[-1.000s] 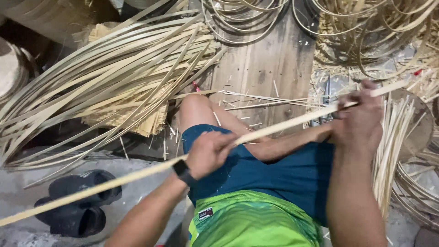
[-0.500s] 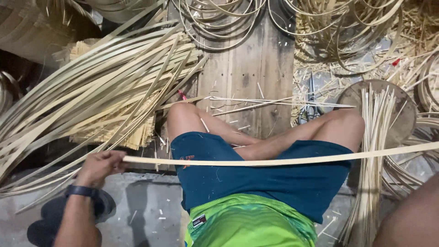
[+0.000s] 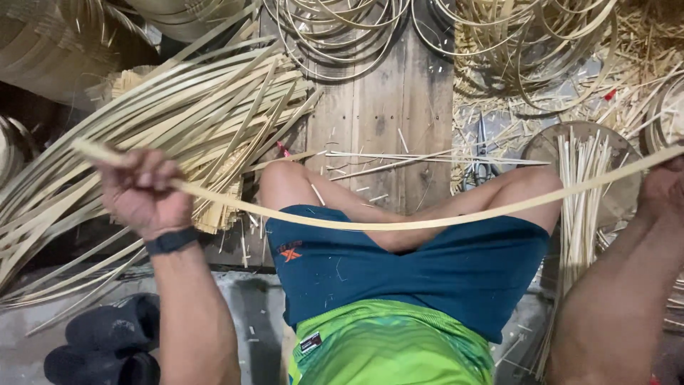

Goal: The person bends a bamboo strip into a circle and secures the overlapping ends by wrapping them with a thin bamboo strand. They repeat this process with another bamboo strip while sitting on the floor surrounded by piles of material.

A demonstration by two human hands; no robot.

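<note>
Looking down over the seated worker's lap, we found one long bamboo strip (image 3: pixel 399 221) stretched between both hands and sagging across the blue shorts (image 3: pixel 406 264). The left hand (image 3: pixel 139 189) had its fingers curled tight round the strip near one end, a short tail sticking out past the fist. The right hand (image 3: pixel 666 189) sat at the frame's edge; it appeared to grip the other end, though we could not tell how its fingers lay. Work looked part done: finished hoops (image 3: pixel 335 36) lay coiled on the wooden boards (image 3: pixel 399 107), while a large heap of loose strips (image 3: pixel 142 135) remained at the left. Open room was scant, with scissors (image 3: pixel 484 160) and cut sticks (image 3: pixel 581 192) close by the right knee.
</note>
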